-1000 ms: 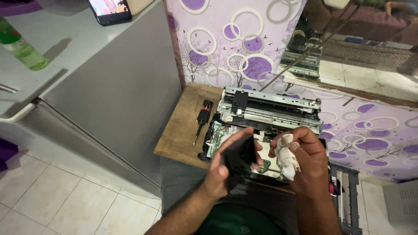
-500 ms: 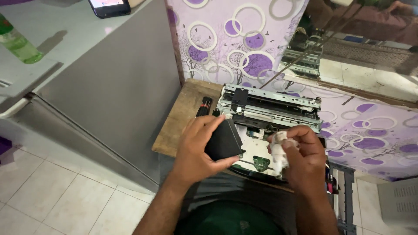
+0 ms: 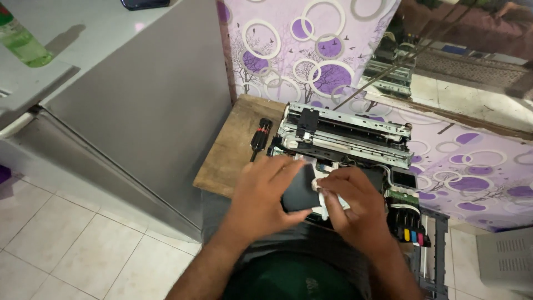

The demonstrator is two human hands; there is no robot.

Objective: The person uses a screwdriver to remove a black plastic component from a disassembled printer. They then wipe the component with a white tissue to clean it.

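Left hand [image 3: 261, 197] has its fingers wrapped round a flat black part [image 3: 298, 191], tilted up so the right hand [image 3: 355, 208], pinching a white cloth [image 3: 325, 203], can get at its 3 o'clock edge, with the stripped printer [image 3: 344, 136] at 12 o'clock.

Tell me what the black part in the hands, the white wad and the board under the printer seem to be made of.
Black part: probably plastic, smooth with a dull sheen. White wad: cloth or tissue, soft and crumpled; which one is unclear. Board: wood, bare and matte, with brown grain streaks.
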